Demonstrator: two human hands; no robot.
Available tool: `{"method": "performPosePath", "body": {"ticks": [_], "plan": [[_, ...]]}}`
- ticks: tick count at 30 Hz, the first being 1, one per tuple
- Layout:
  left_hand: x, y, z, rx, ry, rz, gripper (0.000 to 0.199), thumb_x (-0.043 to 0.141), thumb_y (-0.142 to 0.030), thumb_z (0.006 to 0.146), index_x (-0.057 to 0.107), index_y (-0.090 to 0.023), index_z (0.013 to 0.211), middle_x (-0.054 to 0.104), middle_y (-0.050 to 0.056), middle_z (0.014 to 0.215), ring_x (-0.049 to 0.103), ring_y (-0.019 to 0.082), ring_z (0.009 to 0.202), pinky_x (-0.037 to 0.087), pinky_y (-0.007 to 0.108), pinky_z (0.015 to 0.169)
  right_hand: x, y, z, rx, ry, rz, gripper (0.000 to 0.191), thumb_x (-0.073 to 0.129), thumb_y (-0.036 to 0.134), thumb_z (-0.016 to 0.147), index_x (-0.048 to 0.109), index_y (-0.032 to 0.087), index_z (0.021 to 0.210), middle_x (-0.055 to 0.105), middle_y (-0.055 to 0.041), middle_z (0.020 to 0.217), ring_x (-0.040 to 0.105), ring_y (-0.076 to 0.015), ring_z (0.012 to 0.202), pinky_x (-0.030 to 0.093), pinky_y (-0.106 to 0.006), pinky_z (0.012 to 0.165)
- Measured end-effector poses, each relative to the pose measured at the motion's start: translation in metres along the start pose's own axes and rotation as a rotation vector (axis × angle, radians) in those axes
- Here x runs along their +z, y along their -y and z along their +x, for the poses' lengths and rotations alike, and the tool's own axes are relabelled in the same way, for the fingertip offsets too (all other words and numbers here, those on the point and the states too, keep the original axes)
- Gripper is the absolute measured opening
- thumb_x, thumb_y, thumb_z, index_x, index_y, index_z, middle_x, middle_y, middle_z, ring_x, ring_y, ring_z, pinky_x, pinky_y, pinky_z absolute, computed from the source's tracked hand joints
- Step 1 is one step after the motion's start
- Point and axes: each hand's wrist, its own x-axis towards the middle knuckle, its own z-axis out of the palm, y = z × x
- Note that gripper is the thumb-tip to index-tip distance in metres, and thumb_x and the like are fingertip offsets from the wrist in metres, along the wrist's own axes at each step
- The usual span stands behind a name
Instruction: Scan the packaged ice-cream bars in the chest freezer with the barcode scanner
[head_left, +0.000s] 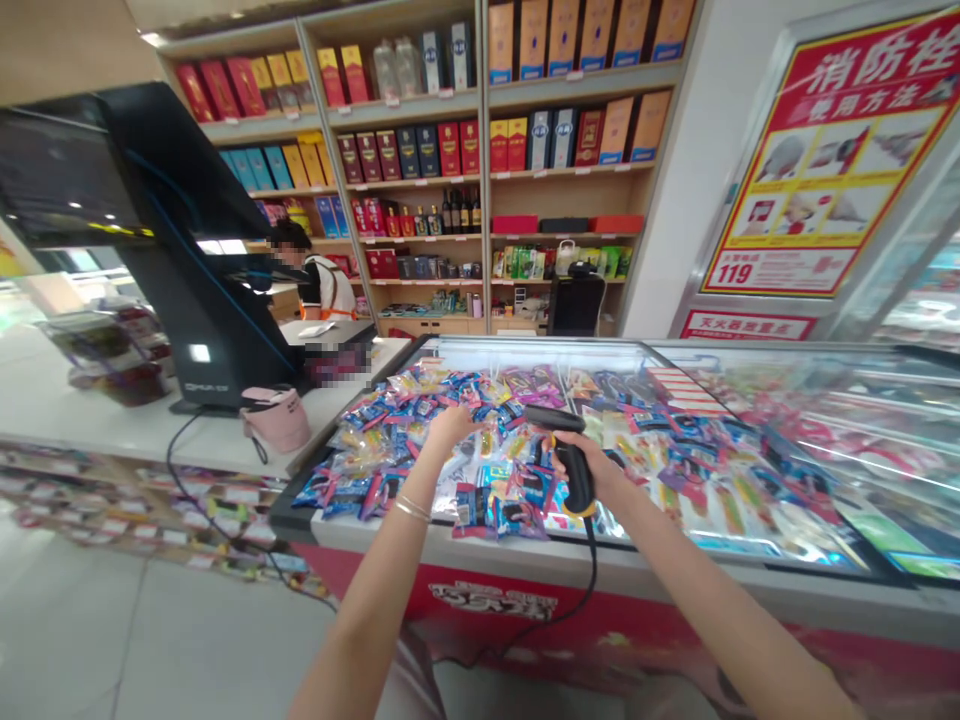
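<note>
My right hand point(589, 462) is wrapped round the grip of a black barcode scanner point(576, 485) with yellow trim. The scanner's head points left, over the freezer's glass top, and its black cable point(592, 565) hangs down the front. Over the spread of small wrapped packets point(390, 410) is my left hand point(450, 427), its thumb towards the scanner. The other fingers are turned away from view, and I cannot tell whether they hold a packet. Blue and pink packets point(499, 510) lie nearest me, at the front edge of the chest freezer point(360, 528).
On the left, a checkout counter point(217, 440) carries a black terminal point(187, 250) and a pink cup-shaped bag point(276, 418). A person point(326, 285) is behind it. Shelves of boxed goods point(442, 150) line the back. A cable point(184, 490) droops before the counter.
</note>
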Motion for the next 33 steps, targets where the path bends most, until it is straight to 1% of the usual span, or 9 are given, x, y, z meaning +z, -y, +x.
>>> {"method": "performPosePath", "body": {"ticks": [4, 8, 11, 15, 18, 22, 25, 29, 33], "plan": [[0.015, -0.008, 0.006, -0.056, 0.015, 0.067, 0.049, 0.062, -0.061, 0.067, 0.063, -0.019, 0.092, 0.066, 0.018, 0.103, 0.062, 0.032, 0.1, 0.046, 0.036, 0.079, 0.005, -0.016, 0.024, 0.092, 0.053, -0.016, 0.023, 0.062, 0.038, 0.072, 0.06, 0.016, 0.07, 0.054, 0.0002, 0.042, 0.044, -0.0097, 0.034, 0.035, -0.02, 0.035], [0.029, -0.007, 0.01, -0.037, -0.017, -0.067, 0.054, 0.069, -0.057, 0.062, 0.057, -0.018, 0.099, 0.066, 0.016, 0.103, 0.063, 0.03, 0.097, 0.046, 0.033, 0.076, -0.007, -0.032, 0.035, 0.093, 0.098, 0.052, 0.027, 0.06, 0.043, 0.074, 0.06, 0.016, 0.07, 0.054, 0.0009, 0.044, 0.042, -0.0089, 0.034, 0.034, -0.02, 0.035], [0.036, -0.007, 0.011, 0.061, -0.031, -0.179, 0.057, 0.075, -0.045, 0.058, 0.053, -0.018, 0.103, 0.066, 0.012, 0.098, 0.063, 0.027, 0.091, 0.045, 0.03, 0.073, -0.014, -0.038, 0.036, 0.08, 0.119, 0.099, 0.028, 0.059, 0.044, 0.075, 0.061, 0.016, 0.072, 0.056, 0.0006, 0.048, 0.042, -0.0087, 0.035, 0.034, -0.02, 0.035], [0.039, -0.012, 0.009, 0.19, -0.05, -0.273, 0.065, 0.077, -0.025, 0.055, 0.048, -0.019, 0.113, 0.066, 0.006, 0.091, 0.062, 0.024, 0.088, 0.043, 0.028, 0.071, -0.014, -0.037, 0.034, 0.079, 0.144, 0.109, 0.027, 0.058, 0.042, 0.076, 0.062, 0.015, 0.078, 0.057, -0.0002, 0.051, 0.043, -0.0092, 0.037, 0.035, -0.021, 0.037], [0.04, -0.011, 0.009, 0.223, -0.078, -0.436, 0.071, 0.078, -0.022, 0.054, 0.047, -0.019, 0.118, 0.065, 0.004, 0.089, 0.061, 0.021, 0.082, 0.043, 0.027, 0.07, -0.01, -0.034, 0.033, 0.098, 0.177, 0.073, 0.031, 0.056, 0.044, 0.076, 0.062, 0.014, 0.076, 0.053, 0.0003, 0.045, 0.044, -0.0099, 0.035, 0.034, -0.021, 0.037], [0.042, -0.004, 0.013, 0.204, -0.184, -0.64, 0.055, 0.077, -0.026, 0.056, 0.057, -0.018, 0.107, 0.064, 0.002, 0.088, 0.058, 0.017, 0.078, 0.045, 0.028, 0.073, -0.011, -0.032, 0.032, 0.088, 0.176, 0.082, 0.033, 0.056, 0.046, 0.074, 0.061, 0.014, 0.074, 0.053, -0.0001, 0.044, 0.043, -0.0099, 0.035, 0.034, -0.022, 0.037], [0.045, 0.001, 0.017, 0.175, -0.265, -0.701, 0.043, 0.074, -0.024, 0.059, 0.062, -0.017, 0.1, 0.064, 0.004, 0.094, 0.058, 0.018, 0.085, 0.045, 0.031, 0.081, -0.013, -0.031, 0.032, 0.083, 0.159, 0.1, 0.032, 0.055, 0.045, 0.074, 0.06, 0.014, 0.074, 0.054, -0.0007, 0.045, 0.044, -0.01, 0.036, 0.033, -0.021, 0.038], [0.048, 0.0, 0.019, 0.148, -0.329, -0.888, 0.049, 0.07, -0.023, 0.063, 0.059, -0.017, 0.11, 0.062, 0.008, 0.113, 0.057, 0.02, 0.101, 0.043, 0.033, 0.09, -0.014, -0.029, 0.03, 0.085, 0.16, 0.112, 0.031, 0.053, 0.044, 0.075, 0.06, 0.014, 0.078, 0.054, 0.0001, 0.045, 0.043, -0.0102, 0.036, 0.032, -0.022, 0.038], [0.046, -0.01, 0.014, 0.178, -0.303, -1.012, 0.041, 0.06, -0.029, 0.075, 0.055, -0.019, 0.114, 0.063, 0.007, 0.114, 0.06, 0.018, 0.101, 0.046, 0.03, 0.085, -0.013, -0.03, 0.029, 0.09, 0.136, 0.105, 0.031, 0.052, 0.045, 0.077, 0.059, 0.014, 0.075, 0.053, 0.0003, 0.044, 0.043, -0.0101, 0.036, 0.032, -0.022, 0.038]]}}
